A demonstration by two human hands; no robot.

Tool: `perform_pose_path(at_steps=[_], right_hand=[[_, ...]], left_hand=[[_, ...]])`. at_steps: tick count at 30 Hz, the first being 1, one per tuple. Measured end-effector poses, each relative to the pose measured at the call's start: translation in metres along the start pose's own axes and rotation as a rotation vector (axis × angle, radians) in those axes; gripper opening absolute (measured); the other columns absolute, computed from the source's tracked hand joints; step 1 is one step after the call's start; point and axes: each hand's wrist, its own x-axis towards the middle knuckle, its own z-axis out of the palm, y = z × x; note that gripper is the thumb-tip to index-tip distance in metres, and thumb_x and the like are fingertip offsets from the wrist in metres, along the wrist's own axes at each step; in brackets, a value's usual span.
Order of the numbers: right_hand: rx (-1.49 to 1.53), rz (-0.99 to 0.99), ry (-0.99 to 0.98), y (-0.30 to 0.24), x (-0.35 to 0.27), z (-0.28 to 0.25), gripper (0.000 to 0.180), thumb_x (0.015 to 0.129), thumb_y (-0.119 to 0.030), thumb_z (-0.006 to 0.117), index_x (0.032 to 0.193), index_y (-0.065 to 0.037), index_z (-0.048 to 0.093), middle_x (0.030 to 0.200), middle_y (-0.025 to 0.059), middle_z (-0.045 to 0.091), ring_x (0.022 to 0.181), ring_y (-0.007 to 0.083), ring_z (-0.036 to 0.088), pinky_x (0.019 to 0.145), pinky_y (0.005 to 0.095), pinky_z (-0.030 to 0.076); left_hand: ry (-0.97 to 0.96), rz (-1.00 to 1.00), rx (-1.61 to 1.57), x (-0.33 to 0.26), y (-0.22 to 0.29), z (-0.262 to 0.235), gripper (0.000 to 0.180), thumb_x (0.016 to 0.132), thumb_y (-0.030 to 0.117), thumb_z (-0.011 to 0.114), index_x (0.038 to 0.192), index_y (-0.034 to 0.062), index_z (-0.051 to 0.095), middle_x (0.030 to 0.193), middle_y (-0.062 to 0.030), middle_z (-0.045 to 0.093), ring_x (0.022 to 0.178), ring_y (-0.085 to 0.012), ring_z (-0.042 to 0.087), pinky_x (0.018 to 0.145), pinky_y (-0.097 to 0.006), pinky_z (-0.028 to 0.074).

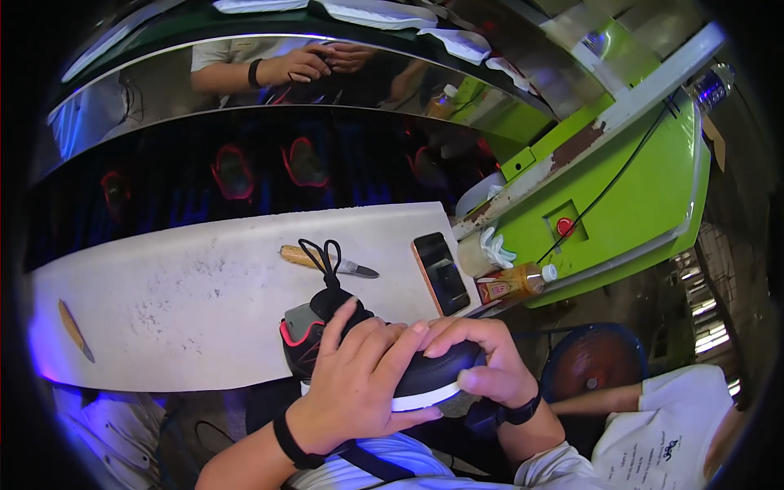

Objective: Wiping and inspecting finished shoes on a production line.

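A black sneaker with a white sole, red collar trim and black laces lies between my hands at the table's front edge, its toe to the right. My left hand lies across the middle of the shoe, fingers over the upper. At the toe, my right hand grips with its thumb low on the front and fingers curled over the top. Just behind the shoe's laces is a wooden-handled knife, its blade pointing right. The shoe's heel end shows left of my left hand; much of its upper is covered.
On the white tabletop are a second wooden-handled knife at left and a phone at right. Beside it stand a cup and a drink bottle. Behind, shoes sit in a dark channel. A co-worker's sleeve is at right.
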Motion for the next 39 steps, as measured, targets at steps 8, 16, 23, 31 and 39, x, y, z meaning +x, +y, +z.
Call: perform_pose_path(at_steps=[8,16,23,31,39], right_hand=[[0.658,-0.268,-0.052,-0.007,0.020,0.054,0.105,0.078,-0.089,0.049,0.123,0.005,0.057,0.113,0.0202,0.067,0.114,0.0323,0.064,0.106,0.0426,0.045],[-0.193,-0.463,0.066,0.048,0.028,0.100,0.043,0.070,-0.032,0.090,0.091,-0.004,0.065,0.091,0.0104,0.059,0.082,0.0273,0.060,0.069,0.0363,0.052],[-0.126,-0.419,0.106,0.036,0.005,0.112,0.044,0.057,-0.019,0.092,0.084,-0.007,0.060,0.084,0.0078,0.055,0.076,0.0260,0.058,0.064,0.0348,0.049],[-0.155,-0.674,0.136,0.053,0.010,0.112,0.045,0.051,-0.019,0.082,0.087,-0.008,0.058,0.086,0.0075,0.051,0.076,0.0260,0.056,0.066,0.0372,0.047],[-0.290,-0.365,0.171,0.107,0.027,0.115,0.056,0.055,-0.025,0.092,0.093,-0.006,0.055,0.087,0.0099,0.052,0.080,0.0293,0.057,0.069,0.0398,0.048]], left_hand=[[-0.019,0.007,-0.077,-0.021,0.025,-0.051,0.088,0.080,0.047,0.080,0.145,0.0002,0.044,0.128,-0.0215,0.059,0.116,-0.0415,0.060,0.107,-0.062,0.039],[0.263,-0.450,-0.272,-0.080,0.069,-0.112,0.062,0.077,0.033,0.090,0.112,0.0006,0.050,0.113,-0.0259,0.062,0.110,-0.0355,0.065,0.113,-0.058,0.039],[0.125,-0.417,-0.224,-0.079,0.082,-0.109,0.069,0.074,0.037,0.092,0.114,0.0006,0.050,0.120,-0.0328,0.063,0.122,-0.0401,0.061,0.115,-0.062,0.032],[-0.040,-0.242,-0.181,-0.065,0.068,-0.123,0.076,0.059,0.027,0.100,0.118,-0.0025,0.062,0.111,-0.0236,0.070,0.115,-0.0377,0.065,0.104,-0.061,0.046],[-0.403,-0.477,0.424,-0.018,0.086,-0.150,0.051,0.071,0.032,0.091,0.098,-0.0019,0.064,0.102,-0.0229,0.072,0.092,-0.0351,0.071,0.093,-0.052,0.054]])
